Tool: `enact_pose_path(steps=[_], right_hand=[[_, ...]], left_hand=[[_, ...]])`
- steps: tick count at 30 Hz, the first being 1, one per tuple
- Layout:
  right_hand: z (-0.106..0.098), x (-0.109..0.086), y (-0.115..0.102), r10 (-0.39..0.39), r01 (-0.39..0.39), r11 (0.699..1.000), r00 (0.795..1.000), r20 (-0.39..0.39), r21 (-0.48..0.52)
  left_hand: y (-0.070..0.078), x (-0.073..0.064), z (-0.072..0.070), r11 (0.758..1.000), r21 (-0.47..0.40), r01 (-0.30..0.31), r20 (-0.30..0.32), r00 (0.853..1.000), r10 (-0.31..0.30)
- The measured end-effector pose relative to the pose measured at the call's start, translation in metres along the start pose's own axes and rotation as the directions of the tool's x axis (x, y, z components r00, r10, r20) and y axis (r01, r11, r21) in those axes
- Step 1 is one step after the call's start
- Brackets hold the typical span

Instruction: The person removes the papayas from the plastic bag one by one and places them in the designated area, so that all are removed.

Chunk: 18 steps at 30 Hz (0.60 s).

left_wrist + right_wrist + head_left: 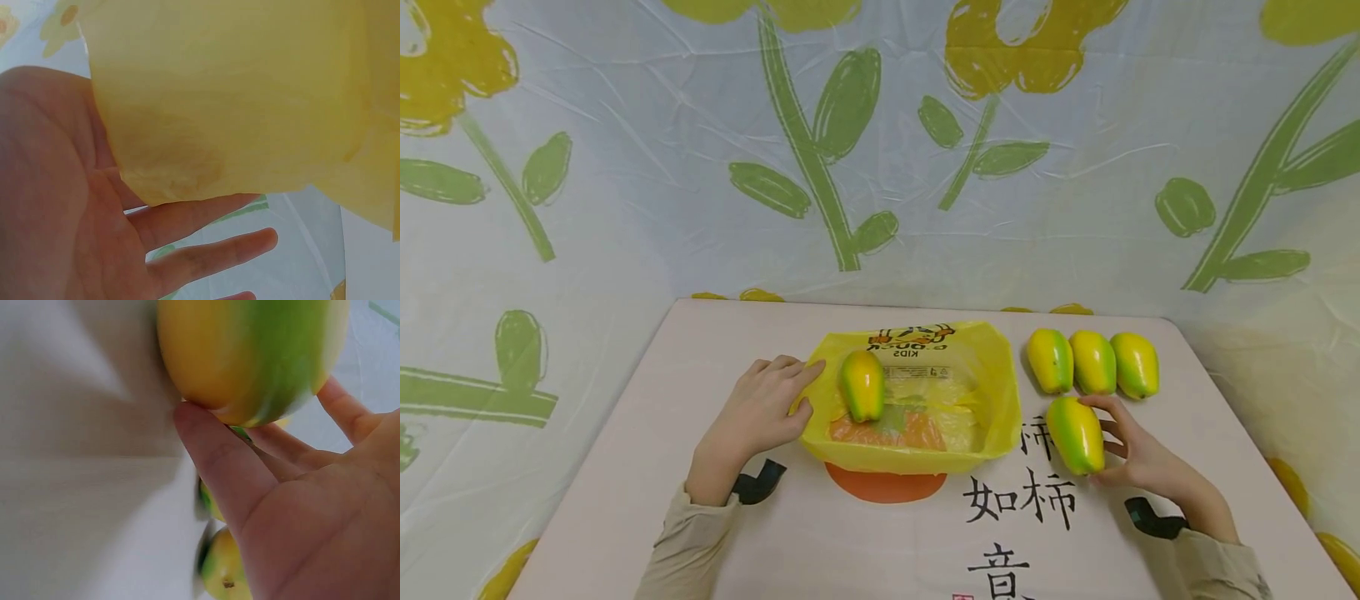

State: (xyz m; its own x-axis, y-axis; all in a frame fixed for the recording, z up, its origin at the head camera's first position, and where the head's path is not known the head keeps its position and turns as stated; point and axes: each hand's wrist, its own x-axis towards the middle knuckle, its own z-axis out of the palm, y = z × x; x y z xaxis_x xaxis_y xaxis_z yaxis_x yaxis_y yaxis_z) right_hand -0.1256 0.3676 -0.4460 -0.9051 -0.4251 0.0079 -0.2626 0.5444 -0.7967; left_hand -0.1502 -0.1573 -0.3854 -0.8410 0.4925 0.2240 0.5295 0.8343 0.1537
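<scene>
My right hand [1138, 454] grips a yellow-green papaya [1077, 435] between thumb and fingers, close over the table at the bag's right. In the right wrist view the thumb presses one side of this papaya [250, 356]. My left hand [767, 404] touches the left rim of a yellow plastic bag [992, 392], thumb and index finger spread apart there. The left wrist view shows straight fingers [212, 253] beside the bag wall [231, 100], which hides the rest of that hand. A second papaya [861, 385] lies in the bag, toward its left side.
Three more papayas [1093, 362] lie in a row at the back right of the pale table [647, 433]. Black characters [1018, 500] and an orange shape [887, 485] are printed on the tabletop. A flower-patterned cloth [700, 167] hangs behind it.
</scene>
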Motion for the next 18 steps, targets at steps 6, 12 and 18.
enact_pose_path(steps=[6,12,18], right_hand=[[0.0019,0.0018,0.0024,0.023,-0.023,0.999,1.000,-0.001,0.039],[0.0040,0.0030,0.0043,0.023,-0.022,0.998,1.000,-0.006,0.064],[0.0047,0.0033,0.0057,0.023,-0.022,0.998,1.000,-0.012,0.063]], left_hand=[[0.0001,0.0002,-0.0003,1.000,-0.001,0.002,0.001,1.000,-0.002],[0.0003,-0.0002,-0.0002,1.000,0.002,0.001,-0.001,1.000,-0.001],[0.0001,-0.0007,0.0003,1.000,0.002,0.001,0.002,1.000,-0.001]])
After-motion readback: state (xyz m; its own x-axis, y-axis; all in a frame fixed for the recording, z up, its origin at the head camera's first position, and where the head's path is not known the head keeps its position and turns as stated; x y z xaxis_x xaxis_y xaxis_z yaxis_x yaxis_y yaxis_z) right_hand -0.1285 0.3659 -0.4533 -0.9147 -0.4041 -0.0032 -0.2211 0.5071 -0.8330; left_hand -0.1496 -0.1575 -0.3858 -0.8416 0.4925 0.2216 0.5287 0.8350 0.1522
